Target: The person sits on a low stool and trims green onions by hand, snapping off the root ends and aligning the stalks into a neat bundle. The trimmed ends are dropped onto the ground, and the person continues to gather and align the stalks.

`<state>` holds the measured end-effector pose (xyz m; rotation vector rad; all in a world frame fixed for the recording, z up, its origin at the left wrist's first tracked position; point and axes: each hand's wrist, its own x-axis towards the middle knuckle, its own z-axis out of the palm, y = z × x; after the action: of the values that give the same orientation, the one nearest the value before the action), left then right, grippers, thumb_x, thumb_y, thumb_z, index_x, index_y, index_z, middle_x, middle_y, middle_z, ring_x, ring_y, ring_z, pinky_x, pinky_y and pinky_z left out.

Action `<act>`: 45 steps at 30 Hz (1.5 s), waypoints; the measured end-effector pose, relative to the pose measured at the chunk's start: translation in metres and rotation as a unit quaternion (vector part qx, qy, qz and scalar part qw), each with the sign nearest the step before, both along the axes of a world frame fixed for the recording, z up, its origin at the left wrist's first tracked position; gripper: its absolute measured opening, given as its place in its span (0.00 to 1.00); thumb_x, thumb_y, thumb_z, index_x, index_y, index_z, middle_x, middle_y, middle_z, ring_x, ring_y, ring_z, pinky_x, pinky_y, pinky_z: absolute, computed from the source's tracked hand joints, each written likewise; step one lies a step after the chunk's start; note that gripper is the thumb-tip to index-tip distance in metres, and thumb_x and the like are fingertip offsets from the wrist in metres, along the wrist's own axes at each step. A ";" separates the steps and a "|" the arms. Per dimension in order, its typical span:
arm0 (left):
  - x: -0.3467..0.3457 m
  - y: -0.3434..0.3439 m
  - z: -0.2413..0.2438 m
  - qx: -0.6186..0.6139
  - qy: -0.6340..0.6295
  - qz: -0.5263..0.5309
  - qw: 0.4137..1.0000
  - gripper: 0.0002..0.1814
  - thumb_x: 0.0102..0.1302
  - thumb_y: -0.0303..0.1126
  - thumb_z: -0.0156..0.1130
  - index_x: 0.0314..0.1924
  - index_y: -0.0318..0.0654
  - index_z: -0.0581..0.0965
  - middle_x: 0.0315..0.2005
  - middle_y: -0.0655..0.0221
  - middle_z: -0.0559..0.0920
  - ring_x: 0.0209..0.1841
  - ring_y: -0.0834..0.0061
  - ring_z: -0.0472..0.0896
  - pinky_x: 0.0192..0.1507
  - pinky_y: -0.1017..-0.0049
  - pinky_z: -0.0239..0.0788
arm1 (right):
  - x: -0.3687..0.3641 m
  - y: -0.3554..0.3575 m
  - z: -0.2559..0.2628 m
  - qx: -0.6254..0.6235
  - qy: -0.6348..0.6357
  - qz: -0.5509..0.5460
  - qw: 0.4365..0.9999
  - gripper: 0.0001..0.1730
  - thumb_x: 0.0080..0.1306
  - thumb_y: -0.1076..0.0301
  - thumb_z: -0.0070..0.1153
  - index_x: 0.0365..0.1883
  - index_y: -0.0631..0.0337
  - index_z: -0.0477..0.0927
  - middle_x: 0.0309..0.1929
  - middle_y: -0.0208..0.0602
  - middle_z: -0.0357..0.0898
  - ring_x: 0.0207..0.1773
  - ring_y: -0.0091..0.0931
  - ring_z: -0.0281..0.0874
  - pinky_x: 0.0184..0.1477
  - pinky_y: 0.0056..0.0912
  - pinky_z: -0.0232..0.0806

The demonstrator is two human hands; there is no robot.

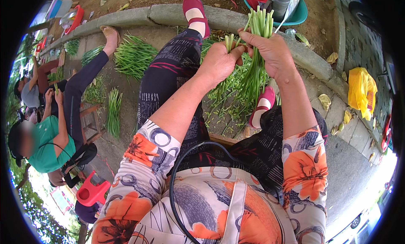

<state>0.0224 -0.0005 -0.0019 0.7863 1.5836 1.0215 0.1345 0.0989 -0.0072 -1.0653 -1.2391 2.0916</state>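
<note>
In my right hand is a thick bunch of green vegetable stalks, probably garlic chives, pale cut ends up and leaves hanging down. My left hand pinches a few more stalks close beside that bunch. The fingertips of both hands nearly meet, and a single stalk slants between them. Below, between my feet, loose leaves and short trimmings litter the pavement. A large pile of green stalks lies left of my leg, and a smaller sheaf is nearer to me.
Beyond my feet curves a stone kerb. A teal basin with a grey flask stands past it. On the right sits a yellow plastic bag. A co-worker in a green shirt holds stalks at left, near a red plastic stool.
</note>
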 end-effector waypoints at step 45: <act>-0.020 0.003 0.001 0.008 -0.325 0.135 0.936 0.16 0.72 0.39 0.43 0.48 0.37 0.74 0.39 0.67 0.79 0.35 0.72 0.75 0.31 0.69 0.65 | -0.015 -0.029 0.016 0.043 -0.066 0.152 0.985 0.11 0.54 0.71 0.62 0.35 0.65 0.80 0.26 0.29 0.77 0.24 0.18 0.69 0.28 0.22 0.63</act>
<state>0.0022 0.0026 -0.0011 0.1912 1.1164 1.3244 0.1196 0.0697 0.0083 -1.0447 -1.6310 2.1923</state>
